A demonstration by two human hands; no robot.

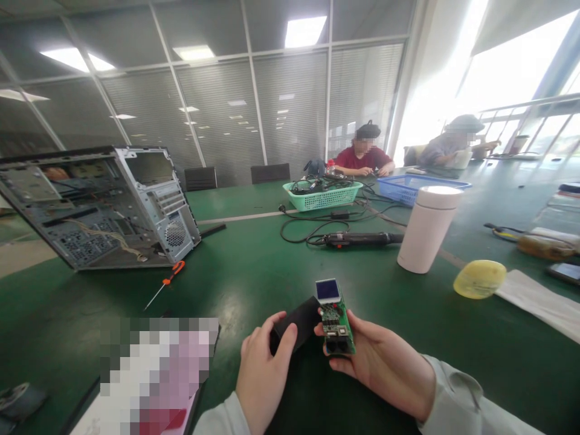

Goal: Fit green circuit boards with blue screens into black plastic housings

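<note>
My right hand (378, 356) holds a green circuit board (334, 323) by its edges. A small dark screen in a white frame (328, 290) tops the board, and black sockets sit at its lower end. In my left hand (267, 368) is a black casing (296, 325), gripped between thumb and fingers and tilted up to the right. The casing's upper end comes close to the board's left side; whether they touch I cannot tell. Both are held low over the green table (254, 266).
An open computer case (174, 211) and an orange-handled screwdriver (167, 281) lie left. Ahead are a green basket of cables (324, 198), a black corded tool (357, 239), and a blue basket (399, 192). A white tumbler (428, 232) stands right, near a yellow object (480, 279). Two people sit beyond.
</note>
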